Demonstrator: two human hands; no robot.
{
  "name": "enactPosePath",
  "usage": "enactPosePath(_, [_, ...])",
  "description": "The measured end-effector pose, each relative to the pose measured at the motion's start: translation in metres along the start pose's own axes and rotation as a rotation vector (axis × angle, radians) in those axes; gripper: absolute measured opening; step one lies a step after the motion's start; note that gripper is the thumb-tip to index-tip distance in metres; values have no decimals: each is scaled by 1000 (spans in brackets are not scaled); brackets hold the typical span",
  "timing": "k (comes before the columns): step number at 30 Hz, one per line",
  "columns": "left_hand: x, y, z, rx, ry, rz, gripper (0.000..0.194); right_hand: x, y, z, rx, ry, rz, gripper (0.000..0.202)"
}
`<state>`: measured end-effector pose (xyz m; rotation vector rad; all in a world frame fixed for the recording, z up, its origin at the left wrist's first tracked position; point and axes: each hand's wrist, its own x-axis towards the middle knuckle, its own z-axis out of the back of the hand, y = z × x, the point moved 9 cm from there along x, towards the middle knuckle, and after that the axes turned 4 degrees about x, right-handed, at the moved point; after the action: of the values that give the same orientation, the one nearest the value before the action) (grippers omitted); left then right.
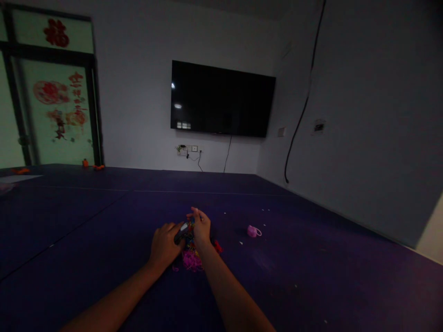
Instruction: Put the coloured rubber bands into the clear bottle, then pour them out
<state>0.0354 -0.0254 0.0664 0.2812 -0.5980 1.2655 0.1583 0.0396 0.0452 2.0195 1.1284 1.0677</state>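
Observation:
My left hand (pixel 165 245) rests low over the purple surface, its fingers closed round a dark object with a pale top (pixel 182 232). Beside it on the right, my right hand (pixel 201 227) is bent over a colourful pile, fingertips pressed together; whatever they pinch is too small to name. Pink strands (pixel 192 261) lie below and between the two hands, with blue and yellow bits partly hidden by them. A red piece (pixel 218 246) sits just right of my right wrist.
A pink ring-handled item (pixel 254 231) lies to the right among small white scraps. Orange objects (pixel 85 163) stand at the far left edge of the purple surface (pixel 138 207). Beyond are a wall-mounted television (pixel 221 99) and a black cable (pixel 300 120) hanging on the right wall.

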Motion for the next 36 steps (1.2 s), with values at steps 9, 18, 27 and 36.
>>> enactPosePath(9, [0,2,-1,-4,-1,30,40,-1,-11,2,162,-32,-140,38])
enactPosePath(18, [-1,4,0,-15,-33,28,42,1,-17,2,218,-39,-139,37])
enactPosePath(27, [0,3,-2,-57,-38,12,42,6,-25,3,346,-25,-148,53])
enactPosePath(36, [2,5,-1,-17,-7,25,38,9,-21,9,345,-109,-130,55])
